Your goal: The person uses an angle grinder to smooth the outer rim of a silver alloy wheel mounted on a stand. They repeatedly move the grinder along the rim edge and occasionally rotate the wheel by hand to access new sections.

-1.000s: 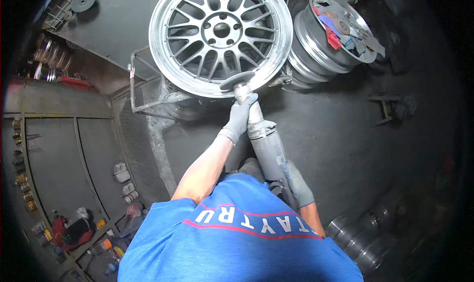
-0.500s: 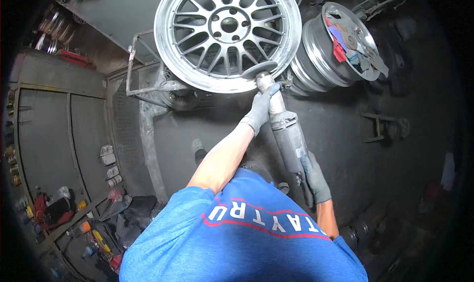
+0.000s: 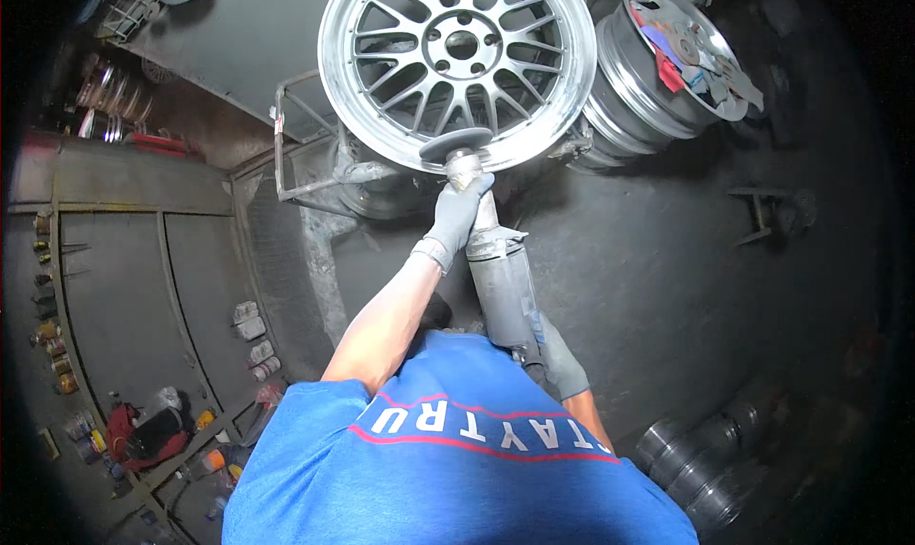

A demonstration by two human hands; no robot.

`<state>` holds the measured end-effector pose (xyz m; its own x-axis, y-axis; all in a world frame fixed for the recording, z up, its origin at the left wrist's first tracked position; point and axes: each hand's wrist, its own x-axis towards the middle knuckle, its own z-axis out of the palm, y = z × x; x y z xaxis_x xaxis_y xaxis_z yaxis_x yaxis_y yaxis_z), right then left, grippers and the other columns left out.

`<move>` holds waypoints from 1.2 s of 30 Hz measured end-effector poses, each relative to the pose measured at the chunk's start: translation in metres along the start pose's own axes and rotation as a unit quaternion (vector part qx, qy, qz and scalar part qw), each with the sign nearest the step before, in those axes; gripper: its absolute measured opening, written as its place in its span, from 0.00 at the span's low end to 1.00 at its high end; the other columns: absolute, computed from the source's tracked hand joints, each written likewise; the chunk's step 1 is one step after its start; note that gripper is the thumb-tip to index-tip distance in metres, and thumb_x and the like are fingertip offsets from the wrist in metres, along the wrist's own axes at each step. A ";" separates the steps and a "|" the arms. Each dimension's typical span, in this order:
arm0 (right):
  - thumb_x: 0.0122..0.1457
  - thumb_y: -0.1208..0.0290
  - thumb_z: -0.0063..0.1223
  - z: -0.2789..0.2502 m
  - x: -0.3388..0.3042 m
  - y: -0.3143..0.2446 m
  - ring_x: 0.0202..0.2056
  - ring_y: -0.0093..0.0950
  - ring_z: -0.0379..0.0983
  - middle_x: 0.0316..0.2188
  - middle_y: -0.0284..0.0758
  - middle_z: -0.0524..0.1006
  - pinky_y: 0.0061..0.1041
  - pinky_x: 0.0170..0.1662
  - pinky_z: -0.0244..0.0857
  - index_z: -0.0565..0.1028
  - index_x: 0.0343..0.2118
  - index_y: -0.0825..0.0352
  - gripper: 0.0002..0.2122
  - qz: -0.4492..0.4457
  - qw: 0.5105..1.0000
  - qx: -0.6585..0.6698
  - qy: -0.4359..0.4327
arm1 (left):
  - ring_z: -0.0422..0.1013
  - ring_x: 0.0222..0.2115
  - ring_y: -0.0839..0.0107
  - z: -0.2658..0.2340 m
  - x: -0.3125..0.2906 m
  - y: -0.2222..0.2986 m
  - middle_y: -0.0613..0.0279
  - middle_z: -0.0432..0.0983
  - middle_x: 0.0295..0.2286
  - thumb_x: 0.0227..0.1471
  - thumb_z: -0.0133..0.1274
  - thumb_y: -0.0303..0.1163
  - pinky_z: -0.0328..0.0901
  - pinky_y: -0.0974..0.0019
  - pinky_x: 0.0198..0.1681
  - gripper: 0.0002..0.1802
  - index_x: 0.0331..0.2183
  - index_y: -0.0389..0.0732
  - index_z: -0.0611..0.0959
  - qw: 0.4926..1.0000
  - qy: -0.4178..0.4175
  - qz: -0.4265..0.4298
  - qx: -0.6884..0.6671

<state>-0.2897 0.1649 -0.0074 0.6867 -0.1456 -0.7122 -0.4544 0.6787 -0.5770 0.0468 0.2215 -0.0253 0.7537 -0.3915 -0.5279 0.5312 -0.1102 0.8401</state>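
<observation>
My left hand (image 3: 459, 211), in a grey glove, is wrapped round the pale neck of an angle grinder (image 3: 502, 283) just behind its head. My right hand (image 3: 564, 362), gloved too, grips the rear end of the grinder beside my shirt; part of its fingers is hidden behind the tool. At the front of the grinder a round grey disc (image 3: 456, 144) lies over the near lip of a silver multi-spoke wheel rim (image 3: 461, 72). Whether the disc presses on the metal I cannot tell. The rim faces up, at the top of the view.
A metal frame (image 3: 282, 149) stands left of the rim. On the right, stacked wheels (image 3: 624, 97) carry rags (image 3: 672, 73) and discs. A small stool (image 3: 758, 206) is farther right; more rims (image 3: 686, 469) lie low on the right. Bottles and cans line the left wall.
The grinder and both hands have moved left, carrying the disc leftward along the rim's near lip. The grinder now points more nearly straight ahead. The whole view has shifted slightly.
</observation>
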 end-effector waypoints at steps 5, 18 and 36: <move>0.77 0.46 0.48 -0.034 0.000 -0.008 0.58 0.32 0.76 0.61 0.41 0.78 0.33 0.60 0.72 0.67 0.72 0.67 0.32 -0.040 0.994 -0.104 0.017 | 0.81 0.42 0.68 0.029 -0.003 -0.007 0.55 0.84 0.45 0.57 0.72 0.49 0.75 0.61 0.48 0.35 0.55 0.33 0.83 0.998 -0.013 -0.024 -0.056; 0.76 0.52 0.51 -0.185 -0.038 -0.294 0.62 0.35 0.71 0.66 0.46 0.73 0.30 0.62 0.67 0.65 0.73 0.72 0.32 -0.084 0.874 -0.458 0.137 | 0.81 0.43 0.65 0.243 0.056 0.001 0.63 0.83 0.42 0.62 0.69 0.40 0.76 0.56 0.53 0.21 0.52 0.45 0.81 0.884 -0.134 -0.048 -0.446; 0.75 0.50 0.52 -0.122 -0.062 -0.281 0.30 0.19 0.72 0.46 0.34 0.80 0.22 0.30 0.68 0.68 0.71 0.64 0.29 -0.015 0.914 -0.371 0.161 | 0.82 0.45 0.63 0.214 0.035 0.000 0.59 0.84 0.45 0.57 0.73 0.46 0.77 0.53 0.52 0.33 0.57 0.40 0.80 0.911 -0.117 -0.075 -0.389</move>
<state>-0.2735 -0.1047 0.1501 0.5572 -0.4422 -0.7028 -0.7796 0.0128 -0.6262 -0.0096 0.0127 -0.0175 0.5952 -0.6191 -0.5123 0.8035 0.4671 0.3690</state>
